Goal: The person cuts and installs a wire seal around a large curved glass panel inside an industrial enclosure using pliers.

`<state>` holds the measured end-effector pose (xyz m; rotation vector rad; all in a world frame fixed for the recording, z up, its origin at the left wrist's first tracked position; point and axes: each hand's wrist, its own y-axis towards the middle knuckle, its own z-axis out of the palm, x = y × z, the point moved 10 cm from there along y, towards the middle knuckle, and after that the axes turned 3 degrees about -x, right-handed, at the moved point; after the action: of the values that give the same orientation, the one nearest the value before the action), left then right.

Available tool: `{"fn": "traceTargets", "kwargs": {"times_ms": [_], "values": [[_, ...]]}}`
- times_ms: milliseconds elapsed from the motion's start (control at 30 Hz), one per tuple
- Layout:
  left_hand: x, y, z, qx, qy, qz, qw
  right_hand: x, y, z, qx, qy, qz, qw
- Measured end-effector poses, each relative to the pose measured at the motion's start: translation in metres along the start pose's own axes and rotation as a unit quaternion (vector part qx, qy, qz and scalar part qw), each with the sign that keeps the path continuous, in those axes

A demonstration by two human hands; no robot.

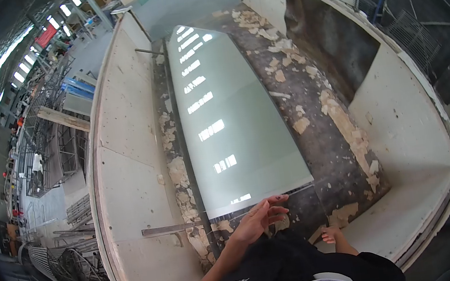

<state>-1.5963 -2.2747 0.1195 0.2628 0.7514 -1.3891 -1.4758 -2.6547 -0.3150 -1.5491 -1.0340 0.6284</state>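
Note:
A long glass sheet (239,121), pale green and shiny, lies lengthwise in front of me and reflects rows of windows. Its far end tapers to a slanted tip. My left hand (261,220) is over the near edge of the sheet, with its fingers loosely bent and apart and nothing seen in them. Lower and to the right, my right hand (331,233) is beside my body, fingers apart and pointing left, close to a small wooden strip (317,235). A flat metal bar (171,229) sticks out to the left from beneath the sheet's near corner.
Tall pale panels form a left wall (130,153) and a right wall (401,100) around the dark floor. Broken beige flakes (341,119) litter both sides of the sheet. A dark panel (330,35) leans on the right wall. Metal racks (45,158) stand outside on the left.

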Motion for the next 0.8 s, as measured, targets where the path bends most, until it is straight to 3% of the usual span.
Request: {"fn": "traceTargets", "kwargs": {"times_ms": [133, 233, 267, 367, 533, 633, 667, 700, 767, 800], "values": [[0.010, 0.031, 0.010, 0.047, 0.021, -0.036, 0.998, -0.013, 0.015, -0.002, 0.039, 0.113, -0.035, 0.992], [0.049, 0.067, -0.019, 0.010, -0.024, -0.100, 0.995, 0.033, -0.062, -0.054, -0.127, 0.198, -0.199, 0.951], [0.065, 0.083, -0.028, 0.004, -0.005, -0.112, 0.994, 0.043, -0.091, -0.068, -0.156, 0.200, -0.212, 0.944], [0.121, 0.119, -0.056, -0.048, 0.007, -0.184, 0.982, 0.041, -0.124, -0.087, -0.157, 0.236, -0.200, 0.938], [0.220, 0.163, -0.142, -0.207, -0.038, -0.247, 0.946, 0.004, -0.102, -0.094, -0.167, 0.327, -0.115, 0.923], [0.268, 0.176, -0.184, -0.283, -0.051, -0.294, 0.912, -0.013, -0.049, -0.105, -0.167, 0.260, -0.100, 0.946], [0.281, 0.182, -0.196, -0.291, -0.045, -0.299, 0.908, -0.005, -0.039, -0.117, -0.196, 0.202, -0.148, 0.948], [0.292, 0.186, -0.208, -0.294, -0.050, -0.298, 0.907, 0.004, -0.033, -0.126, -0.220, 0.142, -0.196, 0.945], [0.317, 0.200, -0.237, -0.306, -0.056, -0.295, 0.903, 0.011, -0.025, -0.164, -0.227, 0.104, -0.176, 0.952], [0.324, 0.200, -0.260, -0.354, -0.077, -0.268, 0.893, 0.012, -0.014, -0.187, -0.226, 0.095, -0.187, 0.951]]}}
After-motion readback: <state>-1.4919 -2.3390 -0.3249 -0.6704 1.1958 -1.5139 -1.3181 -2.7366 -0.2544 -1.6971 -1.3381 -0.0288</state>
